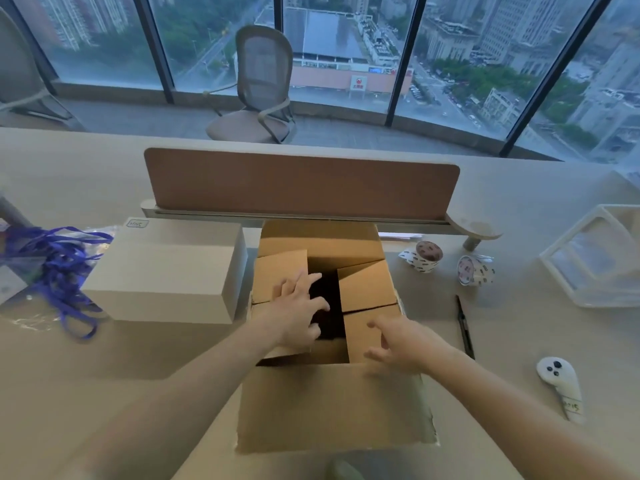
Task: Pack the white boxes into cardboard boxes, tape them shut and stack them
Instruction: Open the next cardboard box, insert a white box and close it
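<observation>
A brown cardboard box (332,407) stands in front of me on the table, its near and far flaps spread outward. Its two side flaps are folded partly inward over a dark opening. My left hand (298,306) lies with spread fingers on the left side flap (277,271), fingertips over the dark gap. My right hand (398,344) hovers with relaxed, spread fingers at the near end of the right side flap (367,289). A large white box (166,271) sits on the table just left of the cardboard box.
Two printed tape rolls (424,256) (472,270) lie right of the box, with a black pen (464,327) and a white controller (559,386) nearer me. Blue straps (59,271) lie at the left, a clear tray (599,258) at the right. A brown divider (301,185) stands behind.
</observation>
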`<state>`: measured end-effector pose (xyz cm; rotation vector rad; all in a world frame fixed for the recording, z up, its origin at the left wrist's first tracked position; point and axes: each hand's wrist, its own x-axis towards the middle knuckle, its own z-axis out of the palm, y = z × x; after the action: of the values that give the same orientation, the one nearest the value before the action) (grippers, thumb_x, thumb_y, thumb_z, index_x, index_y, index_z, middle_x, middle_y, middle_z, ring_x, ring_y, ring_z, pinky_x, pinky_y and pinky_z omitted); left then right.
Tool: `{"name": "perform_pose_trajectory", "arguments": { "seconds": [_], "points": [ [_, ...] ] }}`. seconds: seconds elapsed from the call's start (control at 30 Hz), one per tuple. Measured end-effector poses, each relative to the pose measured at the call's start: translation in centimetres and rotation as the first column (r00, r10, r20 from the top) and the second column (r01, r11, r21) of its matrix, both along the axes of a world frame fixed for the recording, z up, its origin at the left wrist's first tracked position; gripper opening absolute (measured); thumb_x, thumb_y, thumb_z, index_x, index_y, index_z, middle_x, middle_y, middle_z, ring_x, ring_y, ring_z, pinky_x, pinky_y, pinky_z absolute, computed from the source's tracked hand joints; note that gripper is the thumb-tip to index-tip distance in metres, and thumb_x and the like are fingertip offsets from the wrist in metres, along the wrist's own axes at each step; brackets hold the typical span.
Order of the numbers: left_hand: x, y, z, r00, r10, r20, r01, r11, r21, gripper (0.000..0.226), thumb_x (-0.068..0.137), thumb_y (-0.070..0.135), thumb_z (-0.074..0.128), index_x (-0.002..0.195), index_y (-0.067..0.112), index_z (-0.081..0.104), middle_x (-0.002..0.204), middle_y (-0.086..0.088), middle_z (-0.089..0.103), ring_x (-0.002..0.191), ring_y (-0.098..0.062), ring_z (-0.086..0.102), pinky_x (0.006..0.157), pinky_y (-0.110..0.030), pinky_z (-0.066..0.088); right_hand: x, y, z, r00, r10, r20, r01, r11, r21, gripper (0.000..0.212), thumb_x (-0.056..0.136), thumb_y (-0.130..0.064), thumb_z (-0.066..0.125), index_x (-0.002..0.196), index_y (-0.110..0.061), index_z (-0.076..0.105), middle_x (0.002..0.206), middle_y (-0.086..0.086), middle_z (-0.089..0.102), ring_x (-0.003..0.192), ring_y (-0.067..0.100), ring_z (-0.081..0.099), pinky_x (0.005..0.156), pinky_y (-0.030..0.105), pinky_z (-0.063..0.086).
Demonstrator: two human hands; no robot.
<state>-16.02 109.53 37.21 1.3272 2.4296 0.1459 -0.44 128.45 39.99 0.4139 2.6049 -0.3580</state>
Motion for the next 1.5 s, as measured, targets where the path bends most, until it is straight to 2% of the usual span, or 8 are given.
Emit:
{"name": "perform_pose_trajectory", "arguments": {
  "seconds": [0.2,0.4,0.6,0.77,1.0,1.13,1.27,1.5],
  "points": [
    [-1.7,-4.9,3.4,0.983,0.165,0.084,-0.181,0.950,0.253,0.054,0.090,0.039,0.055,0.143,0.041,0.041,0.163,0.014,0.007,0.152,-0.016,-0.013,0.123,-0.054,-0.003,-4.8,-1.1,-1.6,0.957,0.282,-0.062,-0.280,0.959,0.040,0.042,0.096,-0.042,0.056,0.137,-0.034,0.052,0.137,-0.003,0.052,0.125,0.020,0.047,0.103,0.039,0.044],
    [-2.0,-8.7,5.0,0.936,0.325,0.137,-0.353,0.861,0.367,0.056,0.080,0.032,0.047,0.136,0.031,0.054,0.160,0.016,0.024,0.150,-0.012,0.007,0.123,-0.050,0.012,-6.8,-2.0,-4.9,0.802,0.566,0.191,-0.597,0.754,0.274,0.033,0.096,-0.041,0.053,0.122,-0.022,0.064,0.129,0.006,0.056,0.131,0.032,0.039,0.111,0.057,0.024],
    [-2.4,-11.3,4.3,0.914,0.377,0.151,-0.406,0.850,0.337,0.061,0.080,0.026,0.042,0.140,0.033,0.050,0.156,0.028,0.017,0.151,-0.013,0.007,0.122,-0.049,0.015,-7.8,-2.1,-4.2,0.780,0.606,0.155,-0.620,0.715,0.323,0.048,0.100,-0.055,0.038,0.114,-0.021,0.068,0.137,0.005,0.056,0.145,0.029,0.024,0.115,0.061,0.007],
    [-2.5,-11.3,4.4,0.885,0.420,0.199,-0.465,0.815,0.347,0.063,0.081,0.028,0.041,0.143,0.031,0.049,0.161,0.021,0.021,0.148,-0.012,0.014,0.122,-0.048,0.018,-8.1,-1.4,-0.2,0.823,0.559,0.104,-0.551,0.740,0.385,0.029,0.101,-0.037,0.043,0.114,-0.019,0.062,0.110,0.004,0.065,0.114,0.027,0.057,0.110,0.053,0.024],
    [-1.5,-11.2,4.7,0.842,0.518,0.151,-0.539,0.789,0.296,0.066,0.079,0.038,0.038,0.145,0.040,0.044,0.165,0.012,0.016,0.147,-0.021,0.019,0.119,-0.046,0.017,-9.3,-2.8,-1.7,0.872,0.488,0.042,-0.474,0.819,0.324,0.066,0.093,-0.015,0.058,0.152,-0.019,0.030,0.162,0.005,0.020,0.111,0.028,0.061,0.084,0.035,0.054],
    [-1.1,-11.3,5.6,0.777,0.608,0.160,-0.629,0.754,0.190,0.072,0.079,0.048,0.036,0.150,0.050,0.029,0.167,-0.004,0.014,0.148,-0.033,0.021,0.118,-0.049,0.020,-9.4,-4.2,-3.1,0.901,0.391,0.189,-0.435,0.811,0.392,0.041,0.094,-0.022,0.057,0.134,-0.016,0.053,0.121,0.007,0.056,0.095,0.026,0.059,0.077,0.033,0.049],
    [-0.9,-11.1,5.9,0.778,0.605,0.168,-0.628,0.759,0.173,0.073,0.080,0.050,0.034,0.152,0.051,0.023,0.165,-0.010,0.017,0.149,-0.035,0.017,0.118,-0.050,0.018,-9.6,-5.1,-2.2,0.891,0.342,0.299,-0.448,0.769,0.456,0.031,0.095,-0.023,0.055,0.123,-0.012,0.060,0.115,0.008,0.054,0.093,0.028,0.057,0.086,0.038,0.050],
    [-2.0,-13.2,4.3,0.750,0.603,0.273,-0.661,0.693,0.287,0.060,0.087,0.046,0.044,0.147,0.044,0.039,0.157,0.001,0.038,0.145,-0.026,0.029,0.118,-0.051,0.025,-8.0,-1.0,3.5,0.958,0.286,0.035,-0.269,0.843,0.465,0.033,0.092,-0.014,0.066,0.124,-0.012,0.059,0.116,0.005,0.048,0.098,0.023,0.058,0.081,0.033,0.054]
  ]
}}
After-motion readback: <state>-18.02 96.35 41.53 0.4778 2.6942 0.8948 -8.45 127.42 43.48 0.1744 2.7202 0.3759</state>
